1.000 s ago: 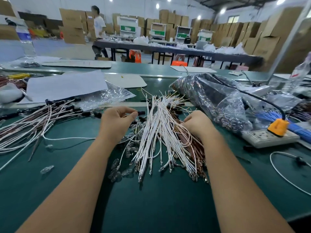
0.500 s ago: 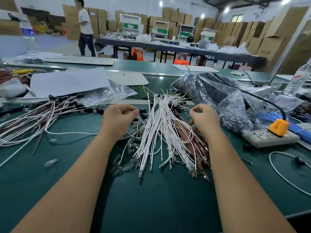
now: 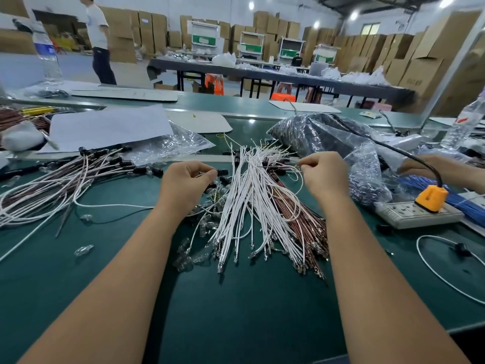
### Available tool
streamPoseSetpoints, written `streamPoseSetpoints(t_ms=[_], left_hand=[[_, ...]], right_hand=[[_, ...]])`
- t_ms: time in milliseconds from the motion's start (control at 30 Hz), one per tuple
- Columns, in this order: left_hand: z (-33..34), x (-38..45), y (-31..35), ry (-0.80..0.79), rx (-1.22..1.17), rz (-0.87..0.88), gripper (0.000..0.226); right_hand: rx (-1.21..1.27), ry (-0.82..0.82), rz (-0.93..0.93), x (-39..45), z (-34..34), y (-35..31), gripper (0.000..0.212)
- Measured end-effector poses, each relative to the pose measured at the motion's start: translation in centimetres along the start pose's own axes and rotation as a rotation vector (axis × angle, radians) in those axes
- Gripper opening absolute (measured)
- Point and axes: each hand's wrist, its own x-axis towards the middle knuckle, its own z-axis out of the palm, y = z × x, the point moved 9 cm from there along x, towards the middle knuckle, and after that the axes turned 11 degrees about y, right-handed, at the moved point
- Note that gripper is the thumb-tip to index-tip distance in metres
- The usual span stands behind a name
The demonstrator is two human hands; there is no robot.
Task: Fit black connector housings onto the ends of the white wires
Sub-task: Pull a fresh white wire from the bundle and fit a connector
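White wires lie in a fanned bundle on the green table, between the two forearms, crimped ends toward the near edge; brown wires lie under and just right of them; small clear bulbs are scattered at the bundle's left. Left hand sits left of the bundle, fingers curled, thumb and forefinger pinching a black connector housing at the bundle's far left edge. Right hand is raised over the bundle's right side, fingers curled, tips pinching one thin white wire, which loops down to the pile. Finished wires with black housings spread at far left; clear bag of dark parts sits at right, beside a power strip with an orange plug; another person's hand rests at the far right.
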Motion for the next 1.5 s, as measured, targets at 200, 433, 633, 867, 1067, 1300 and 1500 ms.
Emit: streamPoseSetpoints(t_ms=[200, 433, 633, 867, 1067, 1300, 1500], left_hand=[[0.0, 0.0, -0.1, 0.004, -0.001, -0.006, 0.009], [-1.1, 0.5, -0.1, 0.066, -0.1, -0.05, 0.006], [-2.8, 1.5, -1.9, 0.08, -0.128, -0.143, 0.008], [-2.7, 2.0, -3.4, 0.079, -0.068, -0.194, 0.014], [-2.5, 1.9, -3.4, 0.072, -0.075, -0.198, 0.012], [-2.0, 1.9, -3.0, 0.046, -0.052, -0.144, 0.009], [-2.2, 1.6, -3.0, 0.051, -0.065, -0.169, 0.011]], right_hand=[[-0.064, 0.124, -0.085, 1.3, -2.3, -2.1, 0.012], [-0.112, 0.341, -0.409, 0.7, -3.0, -9.5, 0.026], [0.13, 0.172, -0.369, -4.2, 4.4, -12.3, 0.02], [0.247, 0.093, -0.287, -5.9, 7.9, -9.2, 0.01], [0.275, 0.042, -0.316, -6.4, 8.5, -9.4, 0.01], [0.221, -0.031, -0.392, -7.0, 9.4, -10.3, 0.013], [0.379, -0.105, -0.387, -7.3, 9.6, -10.9, 0.033]])
